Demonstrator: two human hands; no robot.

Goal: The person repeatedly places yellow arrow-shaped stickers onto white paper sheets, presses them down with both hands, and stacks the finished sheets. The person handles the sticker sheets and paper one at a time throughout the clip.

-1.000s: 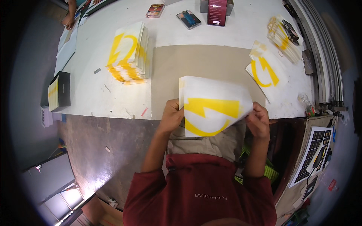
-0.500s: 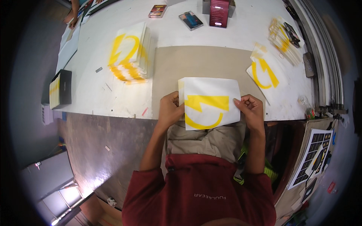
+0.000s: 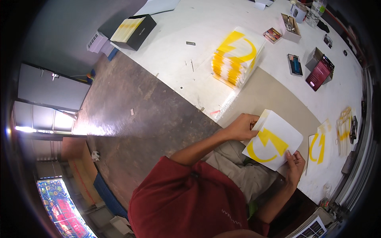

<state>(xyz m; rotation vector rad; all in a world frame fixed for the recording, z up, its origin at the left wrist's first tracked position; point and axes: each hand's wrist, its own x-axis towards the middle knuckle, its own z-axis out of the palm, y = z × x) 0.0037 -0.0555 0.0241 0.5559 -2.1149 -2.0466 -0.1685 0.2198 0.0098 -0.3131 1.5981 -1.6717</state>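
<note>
Printed paper (image 3: 274,135): held above the near edge of the tabletop (image 3: 170,59), overlapping the near side of the tan mat (image 3: 278,95) in this view; resting on the mat or lifted off, cannot tell.
Left hand (image 3: 243,127): closed narrowly on the left side of the paper, fingers bent; finger placement underneath not visible.
Right hand (image 3: 295,166): pinching near the right corner closest to the body, thumb on the upper face.
Handling, as judged: best done with light, even tension between both hands; thumbs near the margins, away from the yellow figure; sides squared before any pressing, to avoid creases or skewed layers.
Direction: printed face up; jagged part of the figure toward the tabletop, curved part toward the body; far side roughly parallel to the near edge of the tabletop.
Long axis: not determinable with confidence; sides close to equal under lens distortion.
Left side of paper: pale strip visible; fold or separate layer, cannot tell.
Tall stack (image 3: 234,59): similarly printed, just beside the mat's left edge.
Black box (image 3: 145,35): filled with yellow-marked papers, at the near left corner of the tabletop.
Loose printed sheet (image 3: 317,148): flat, by the mat's right edge.
Bundle (image 3: 343,127): yellow-marked, toward the tabletop's right edge.
</note>
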